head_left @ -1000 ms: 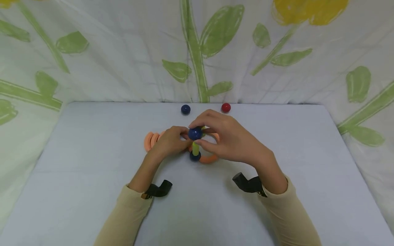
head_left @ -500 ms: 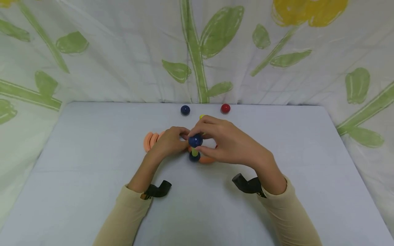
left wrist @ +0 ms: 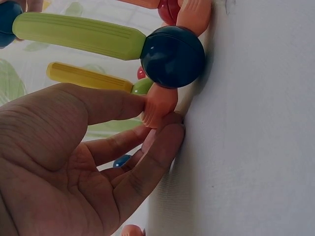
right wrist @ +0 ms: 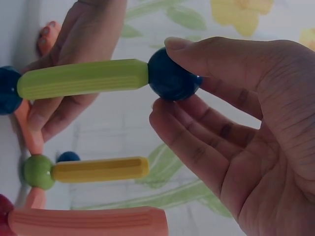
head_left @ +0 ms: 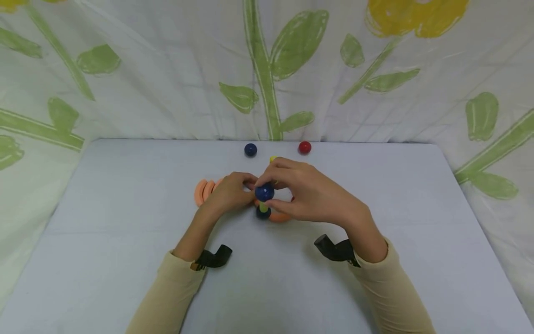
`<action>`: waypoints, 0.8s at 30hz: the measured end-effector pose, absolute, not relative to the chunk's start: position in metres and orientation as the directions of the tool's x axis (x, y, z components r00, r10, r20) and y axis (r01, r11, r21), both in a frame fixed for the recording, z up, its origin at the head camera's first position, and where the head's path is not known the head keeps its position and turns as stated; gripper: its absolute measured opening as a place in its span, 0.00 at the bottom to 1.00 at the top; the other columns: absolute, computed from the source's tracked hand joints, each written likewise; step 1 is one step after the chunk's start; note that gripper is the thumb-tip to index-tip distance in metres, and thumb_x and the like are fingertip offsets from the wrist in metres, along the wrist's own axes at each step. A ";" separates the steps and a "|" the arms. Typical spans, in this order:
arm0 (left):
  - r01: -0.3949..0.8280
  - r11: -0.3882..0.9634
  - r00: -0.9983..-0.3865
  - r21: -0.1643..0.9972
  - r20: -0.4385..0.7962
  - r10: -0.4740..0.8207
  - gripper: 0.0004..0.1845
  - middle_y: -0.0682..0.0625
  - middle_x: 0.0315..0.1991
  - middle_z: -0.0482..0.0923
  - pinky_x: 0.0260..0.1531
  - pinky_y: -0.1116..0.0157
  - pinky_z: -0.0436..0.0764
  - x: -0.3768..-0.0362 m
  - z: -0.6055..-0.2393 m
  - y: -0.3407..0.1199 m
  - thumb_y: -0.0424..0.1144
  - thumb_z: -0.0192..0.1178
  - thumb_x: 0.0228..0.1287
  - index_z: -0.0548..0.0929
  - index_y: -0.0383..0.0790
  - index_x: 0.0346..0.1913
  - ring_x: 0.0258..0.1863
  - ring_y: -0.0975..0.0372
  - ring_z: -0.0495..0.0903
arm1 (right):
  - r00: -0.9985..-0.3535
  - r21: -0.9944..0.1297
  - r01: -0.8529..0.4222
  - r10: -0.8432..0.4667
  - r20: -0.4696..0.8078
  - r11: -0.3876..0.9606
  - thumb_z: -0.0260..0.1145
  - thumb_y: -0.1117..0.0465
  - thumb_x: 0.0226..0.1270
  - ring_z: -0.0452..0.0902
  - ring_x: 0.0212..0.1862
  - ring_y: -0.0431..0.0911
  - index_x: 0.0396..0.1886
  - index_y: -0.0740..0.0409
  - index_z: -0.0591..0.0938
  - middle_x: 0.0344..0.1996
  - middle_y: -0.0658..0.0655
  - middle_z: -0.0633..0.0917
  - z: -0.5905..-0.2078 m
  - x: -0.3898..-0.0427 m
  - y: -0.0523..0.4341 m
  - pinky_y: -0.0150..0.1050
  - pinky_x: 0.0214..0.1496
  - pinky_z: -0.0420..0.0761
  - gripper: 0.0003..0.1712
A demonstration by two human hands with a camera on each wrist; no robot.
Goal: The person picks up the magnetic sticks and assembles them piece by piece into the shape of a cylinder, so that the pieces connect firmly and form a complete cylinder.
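A small toy frame of sticks and balls stands mid-table. My right hand (head_left: 268, 189) pinches the top blue ball (head_left: 264, 192) (right wrist: 172, 81) between thumb and fingers. That ball caps an upright green stick (right wrist: 83, 78) (head_left: 263, 206) whose lower end sits in another blue ball (head_left: 263, 213) (left wrist: 172, 56) on the table. My left hand (head_left: 248, 184) (left wrist: 157, 115) pinches an orange curved piece (left wrist: 160, 105) at the base, next to the lower blue ball. A yellow stick (right wrist: 101, 168) rises from a green ball (right wrist: 37, 172) further back.
A loose blue ball (head_left: 250, 150) and a red ball (head_left: 304, 147) lie near the table's far edge. Stacked orange curved pieces (head_left: 203, 191) sit left of my left hand. A flower-patterned cloth (head_left: 167, 83) hangs behind the grey table (head_left: 104, 260).
My right hand has lowered the top blue ball and green stick toward the table, then held still. The left hand has stayed at the base.
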State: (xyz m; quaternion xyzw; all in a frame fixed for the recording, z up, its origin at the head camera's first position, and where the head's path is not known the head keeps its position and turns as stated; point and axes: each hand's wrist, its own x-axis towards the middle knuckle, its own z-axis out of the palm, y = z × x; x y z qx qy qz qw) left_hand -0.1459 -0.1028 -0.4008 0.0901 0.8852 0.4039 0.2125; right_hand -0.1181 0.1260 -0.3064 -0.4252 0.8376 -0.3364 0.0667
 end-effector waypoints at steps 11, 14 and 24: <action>-0.041 0.682 -0.891 0.730 -0.336 0.306 0.20 0.46 0.49 0.89 0.52 0.59 0.79 -0.147 -0.401 -0.101 0.47 0.66 0.71 0.87 0.42 0.60 0.50 0.55 0.84 | -0.668 -0.681 -0.644 -0.690 0.278 0.349 0.75 0.60 0.70 0.82 0.52 0.37 0.55 0.53 0.88 0.48 0.48 0.86 -0.301 -0.126 0.142 0.37 0.59 0.86 0.15; -0.048 0.692 -0.891 0.720 -0.343 0.296 0.20 0.47 0.50 0.89 0.51 0.60 0.79 -0.147 -0.400 -0.100 0.47 0.66 0.71 0.87 0.43 0.61 0.50 0.56 0.83 | -0.683 -0.667 -0.664 -0.637 0.358 0.338 0.74 0.64 0.71 0.84 0.53 0.40 0.53 0.55 0.87 0.49 0.49 0.87 -0.302 -0.132 0.150 0.37 0.61 0.85 0.13; -0.067 0.706 -0.888 0.705 -0.365 0.280 0.20 0.46 0.51 0.88 0.48 0.62 0.78 -0.145 -0.397 -0.099 0.45 0.65 0.71 0.86 0.43 0.63 0.48 0.56 0.81 | -0.713 -0.614 -0.685 -0.534 0.454 0.392 0.72 0.69 0.70 0.83 0.48 0.42 0.54 0.58 0.87 0.50 0.53 0.88 -0.314 -0.153 0.165 0.30 0.57 0.80 0.14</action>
